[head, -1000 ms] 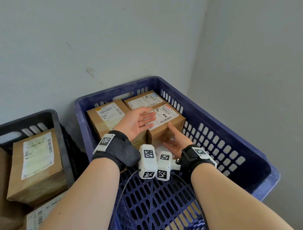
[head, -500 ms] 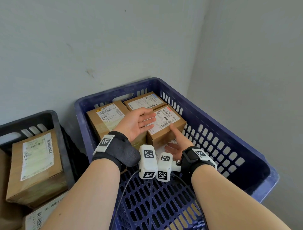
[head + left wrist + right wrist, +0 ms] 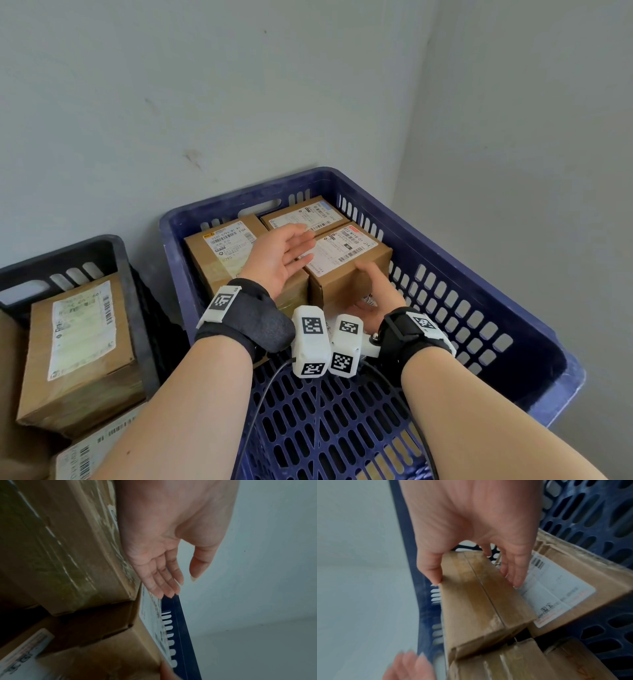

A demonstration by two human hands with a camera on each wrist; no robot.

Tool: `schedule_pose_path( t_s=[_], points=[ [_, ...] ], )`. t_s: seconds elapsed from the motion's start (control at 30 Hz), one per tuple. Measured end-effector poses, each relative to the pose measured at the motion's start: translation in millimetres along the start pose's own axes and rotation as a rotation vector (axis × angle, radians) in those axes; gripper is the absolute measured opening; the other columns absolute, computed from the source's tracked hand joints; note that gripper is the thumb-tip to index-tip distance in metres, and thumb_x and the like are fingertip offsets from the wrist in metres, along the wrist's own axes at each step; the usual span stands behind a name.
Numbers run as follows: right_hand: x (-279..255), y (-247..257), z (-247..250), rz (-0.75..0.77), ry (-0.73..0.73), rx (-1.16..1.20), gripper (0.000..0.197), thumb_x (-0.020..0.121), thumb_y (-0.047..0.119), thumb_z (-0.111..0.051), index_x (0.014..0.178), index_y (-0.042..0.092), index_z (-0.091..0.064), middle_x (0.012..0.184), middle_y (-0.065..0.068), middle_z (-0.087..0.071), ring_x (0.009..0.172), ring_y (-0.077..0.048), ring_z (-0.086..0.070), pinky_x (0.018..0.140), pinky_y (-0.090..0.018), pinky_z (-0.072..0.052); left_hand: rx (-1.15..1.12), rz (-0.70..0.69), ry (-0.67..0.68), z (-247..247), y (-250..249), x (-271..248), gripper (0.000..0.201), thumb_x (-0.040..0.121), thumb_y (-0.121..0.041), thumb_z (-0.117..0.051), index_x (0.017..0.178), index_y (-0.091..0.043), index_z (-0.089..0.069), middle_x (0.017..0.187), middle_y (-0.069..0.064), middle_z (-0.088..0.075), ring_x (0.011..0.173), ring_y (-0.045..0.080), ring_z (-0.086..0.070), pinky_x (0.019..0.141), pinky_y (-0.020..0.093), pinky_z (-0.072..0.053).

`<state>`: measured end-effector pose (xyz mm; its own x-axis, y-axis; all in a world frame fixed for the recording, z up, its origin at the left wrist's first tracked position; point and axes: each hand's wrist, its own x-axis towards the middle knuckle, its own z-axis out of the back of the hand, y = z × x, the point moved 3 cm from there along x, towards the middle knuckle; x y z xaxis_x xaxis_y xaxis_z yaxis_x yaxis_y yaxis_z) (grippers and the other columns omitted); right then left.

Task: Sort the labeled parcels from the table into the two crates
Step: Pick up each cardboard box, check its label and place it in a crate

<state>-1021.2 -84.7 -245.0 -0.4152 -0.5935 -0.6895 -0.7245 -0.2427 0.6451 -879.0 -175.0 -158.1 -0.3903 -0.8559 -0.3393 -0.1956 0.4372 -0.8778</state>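
A brown labeled parcel [image 3: 346, 253] [image 3: 479, 601] sits at the far right of the blue crate [image 3: 246, 197], on top of a lower parcel whose white label [image 3: 559, 588] shows. My right hand [image 3: 368, 286] [image 3: 476, 582] holds its near end, thumb on the top edge and fingers along the bottom edge. My left hand [image 3: 301, 243] [image 3: 181, 586] hovers flat just above the parcel tops with straight fingers, holding nothing.
A larger parcel [image 3: 222, 253] and a back parcel [image 3: 301, 214] fill the crate's far end; its near floor [image 3: 325, 428] is bare. A black crate [image 3: 61, 253] on the left holds two labeled parcels [image 3: 82, 342] [image 3: 85, 452]. Walls close in behind and to the right.
My right thumb slid from the parcel's near face up onto its top edge. My left fingers lifted off the parcel's label and now hover a little to the left.
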Motion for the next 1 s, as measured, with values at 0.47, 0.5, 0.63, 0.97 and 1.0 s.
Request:
schedule_pose_path(
  t_s=[0.47, 0.5, 0.63, 0.97, 1.0],
  points=[
    [-48, 45, -29, 0.479, 0.036, -0.166, 0.087, 0.061, 0.036, -0.07, 0.141, 0.035, -0.037, 0.13, -0.002, -0.055, 0.113, -0.025, -0.056, 0.091, -0.047, -0.05, -0.124, -0.114, -0.247, 18, -14, -2, 0.006, 0.092, -0.018, -0.057, 0.091, -0.015, -0.062, 0.085, -0.001, -0.063, 0.055, 0.007, -0.041, 0.05, 0.018, -0.038],
    [-56, 56, -33, 0.567, 0.058, -0.181, 0.085, 0.063, 0.033, -0.069, 0.141, 0.035, -0.037, 0.126, 0.0, -0.058, 0.111, -0.022, -0.058, 0.092, -0.045, -0.05, -0.13, -0.109, -0.255, 18, -13, -1, 0.006, 0.091, -0.017, -0.057, 0.088, -0.015, -0.062, 0.084, 0.0, -0.063, 0.054, 0.007, -0.041, 0.049, 0.018, -0.036],
    [-79, 102, -37, 0.774, 0.04, -0.206, 0.073, 0.075, 0.023, -0.067, 0.142, 0.032, -0.038, 0.111, -0.004, -0.065, 0.095, -0.015, -0.065, 0.076, -0.03, -0.05, -0.123, -0.07, -0.246, 17, -11, -1, 0.007, 0.09, -0.019, -0.059, 0.093, -0.015, -0.064, 0.085, 0.001, -0.065, 0.062, 0.009, -0.049, 0.055, 0.02, -0.041],
    [-61, 88, -22, 0.565, 0.05, -0.486, 0.033, 0.082, 0.035, -0.065, 0.111, 0.021, -0.064, 0.101, -0.008, -0.072, 0.083, -0.023, -0.069, 0.064, -0.03, -0.052, -0.016, 0.024, -0.072, 0, -6, -7, 0.011, 0.092, -0.023, -0.057, 0.098, -0.016, -0.062, 0.09, 0.004, -0.069, 0.086, 0.017, -0.066, 0.068, 0.03, -0.053],
    [-57, 87, -19, 0.554, 0.029, -0.486, 0.029, 0.082, 0.036, -0.065, 0.108, 0.022, -0.064, 0.1, -0.008, -0.072, 0.086, -0.023, -0.069, 0.067, -0.031, -0.053, 0.001, 0.028, -0.055, -1, -6, -7, 0.014, 0.092, -0.025, -0.058, 0.101, -0.015, -0.062, 0.093, 0.005, -0.07, 0.087, 0.018, -0.067, 0.068, 0.03, -0.053]
  ],
)
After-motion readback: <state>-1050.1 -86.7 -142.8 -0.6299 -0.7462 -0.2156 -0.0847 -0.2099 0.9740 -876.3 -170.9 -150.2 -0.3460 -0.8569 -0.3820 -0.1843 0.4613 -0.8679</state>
